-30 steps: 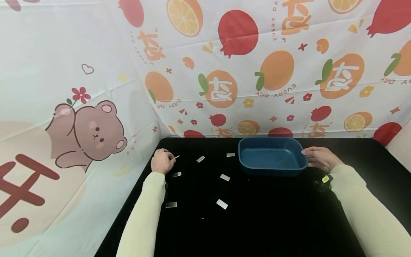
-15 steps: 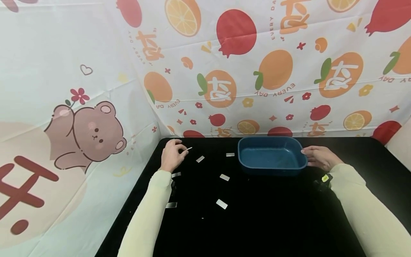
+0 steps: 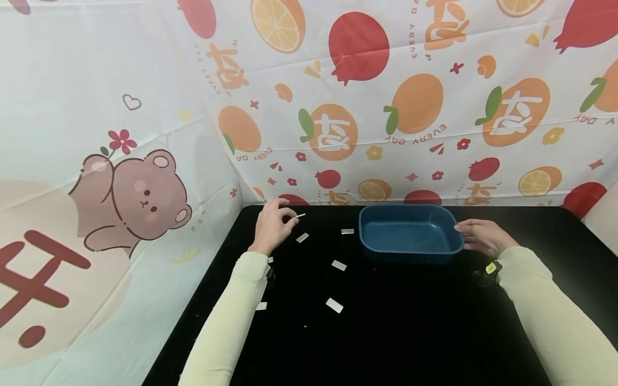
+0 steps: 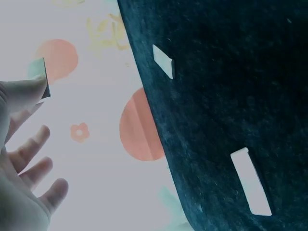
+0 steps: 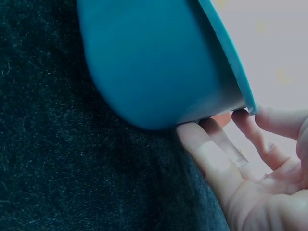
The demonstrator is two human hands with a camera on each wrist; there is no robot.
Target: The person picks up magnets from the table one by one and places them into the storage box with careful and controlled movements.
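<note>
Left hand (image 3: 273,226) shifted right toward blue bin (image 3: 410,258), thumb and finger clamped on thin pale tile (image 3: 300,215), lifted off tabletop (image 3: 396,321). Gap to bin narrowing; tile likely mid-carry, well apart from it. Right hand (image 3: 483,237) unmoved, grip clamped on bin's right end. Tabletop back edge near bin, fabric (image 3: 410,102) behind. Loose tiles (image 3: 302,238) lie between; room overhead.

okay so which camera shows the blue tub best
The head view: it shows nearly the whole tub, inside included. The right wrist view shows only part of the outside and rim; the left wrist view doesn't show it.
</note>
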